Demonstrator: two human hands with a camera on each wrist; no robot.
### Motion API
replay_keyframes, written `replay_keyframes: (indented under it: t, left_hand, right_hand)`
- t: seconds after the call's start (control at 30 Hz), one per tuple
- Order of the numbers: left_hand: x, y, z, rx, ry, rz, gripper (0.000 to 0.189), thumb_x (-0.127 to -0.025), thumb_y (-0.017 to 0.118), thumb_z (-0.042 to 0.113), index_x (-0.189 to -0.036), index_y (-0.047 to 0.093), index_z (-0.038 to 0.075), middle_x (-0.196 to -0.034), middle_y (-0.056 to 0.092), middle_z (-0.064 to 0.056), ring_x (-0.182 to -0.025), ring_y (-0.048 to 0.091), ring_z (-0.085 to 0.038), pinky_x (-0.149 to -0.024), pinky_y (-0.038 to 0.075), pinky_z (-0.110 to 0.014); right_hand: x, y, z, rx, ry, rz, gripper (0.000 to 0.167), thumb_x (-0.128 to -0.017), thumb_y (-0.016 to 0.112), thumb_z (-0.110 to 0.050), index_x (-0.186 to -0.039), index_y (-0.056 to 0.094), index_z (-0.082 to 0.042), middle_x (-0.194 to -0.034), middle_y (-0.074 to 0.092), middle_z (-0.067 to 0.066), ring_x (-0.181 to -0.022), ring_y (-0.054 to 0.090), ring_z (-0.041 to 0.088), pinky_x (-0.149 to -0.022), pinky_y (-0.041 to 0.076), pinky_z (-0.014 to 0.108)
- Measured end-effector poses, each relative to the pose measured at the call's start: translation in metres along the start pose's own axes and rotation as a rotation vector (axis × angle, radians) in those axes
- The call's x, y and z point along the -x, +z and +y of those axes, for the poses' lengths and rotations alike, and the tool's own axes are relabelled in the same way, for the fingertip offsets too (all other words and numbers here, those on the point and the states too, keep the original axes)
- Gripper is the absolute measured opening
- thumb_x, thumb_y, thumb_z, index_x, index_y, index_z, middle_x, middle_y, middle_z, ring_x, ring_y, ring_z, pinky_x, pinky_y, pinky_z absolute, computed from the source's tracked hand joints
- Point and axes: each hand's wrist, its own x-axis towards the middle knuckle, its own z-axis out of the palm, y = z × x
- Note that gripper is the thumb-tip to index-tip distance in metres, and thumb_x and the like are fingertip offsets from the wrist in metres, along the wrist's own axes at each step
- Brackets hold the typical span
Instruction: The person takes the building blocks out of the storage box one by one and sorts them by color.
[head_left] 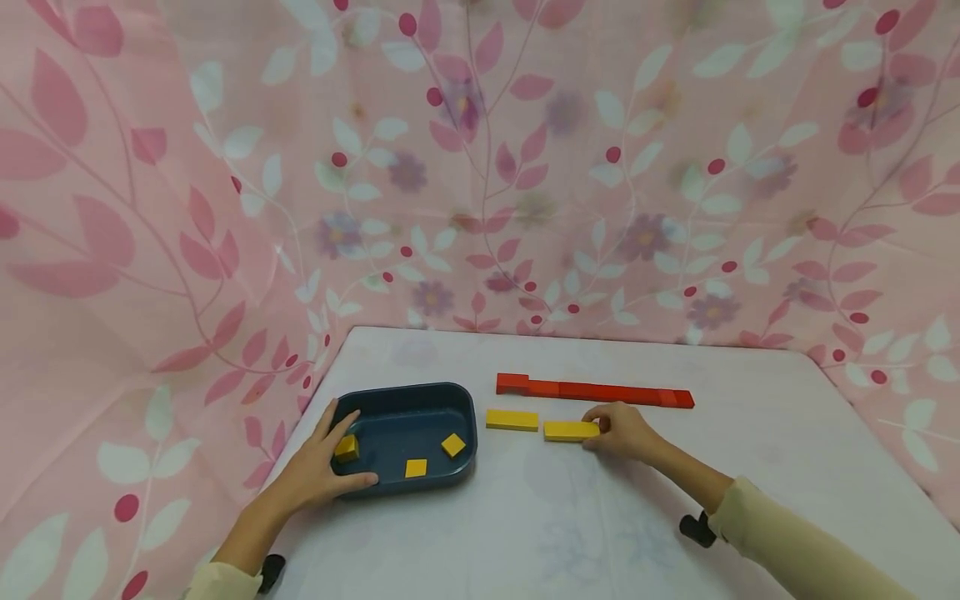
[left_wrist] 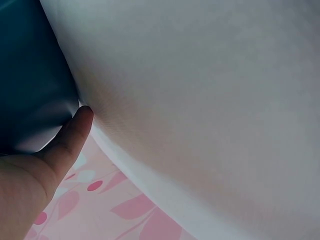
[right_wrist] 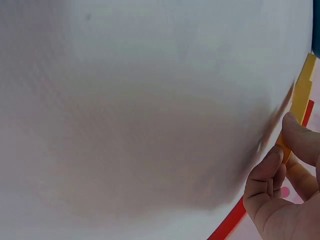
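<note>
My right hand point(head_left: 621, 432) pinches the right end of a long yellow block point(head_left: 572, 431) between thumb and fingers, low over the white tabletop. A second yellow block point(head_left: 512, 420) lies just left of it, in nearly the same line. In the right wrist view, the thumb and fingers close on the end of the yellow block point(right_wrist: 300, 102). My left hand point(head_left: 315, 471) rests on the left end of a dark blue tray point(head_left: 405, 395), its fingers spread over the rim. One straight digit touches the tray's outer wall point(left_wrist: 40, 70) in the left wrist view.
Three small yellow blocks, including a flat-looking square point(head_left: 416, 468), lie inside the tray. Behind the long yellow blocks, a row of red blocks point(head_left: 609, 393) stretches across the table point(head_left: 555, 533). A pink floral cloth point(head_left: 525, 167) hangs behind and to the sides.
</note>
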Motion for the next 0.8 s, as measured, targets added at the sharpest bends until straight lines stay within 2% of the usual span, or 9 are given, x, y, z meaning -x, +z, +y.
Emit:
replay_keyframes:
  t: [0.23, 0.5, 0.8]
  left_hand:
    - [0.0, 0.001, -0.001, -0.001, 0.008, 0.005, 0.11, -0.071, 0.074, 0.069, -0.157, 0.027, 0.019, -0.165, 0.003, -0.02, -0.139, 0.029, -0.058, -0.099, 0.038, -0.075]
    - [0.0, -0.001, -0.001, -0.003, -0.006, 0.005, 0.111, -0.07, 0.074, 0.069, -0.157, 0.026, 0.018, -0.165, 0.003, -0.021, -0.14, 0.028, -0.057, -0.098, 0.038, -0.075]
    - [0.0, 0.0, -0.002, 0.001, -0.003, -0.002, 0.112, -0.071, 0.074, 0.069, -0.157, 0.026, 0.017, -0.165, 0.003, -0.021, -0.139, 0.029, -0.058, -0.098, 0.039, -0.075]
  right_hand:
    - [-0.008, 0.004, 0.006, 0.0, 0.018, -0.008, 0.034, -0.078, 0.084, -0.017, -0.11, 0.074, -0.011, -0.076, 0.056, 0.003, -0.073, 0.05, 0.017, -0.064, 0.049, 0.023]
    - [-0.011, 0.007, 0.003, -0.018, 0.049, -0.017, 0.036, -0.08, 0.082, -0.016, -0.112, 0.07, -0.009, -0.085, 0.06, 0.003, -0.078, 0.053, 0.018, -0.072, 0.055, 0.027]
    - [-0.012, 0.009, 0.001, -0.026, 0.07, -0.002, 0.036, -0.08, 0.082, -0.017, -0.112, 0.068, -0.006, -0.082, 0.058, 0.005, -0.075, 0.052, 0.018, -0.07, 0.054, 0.026]
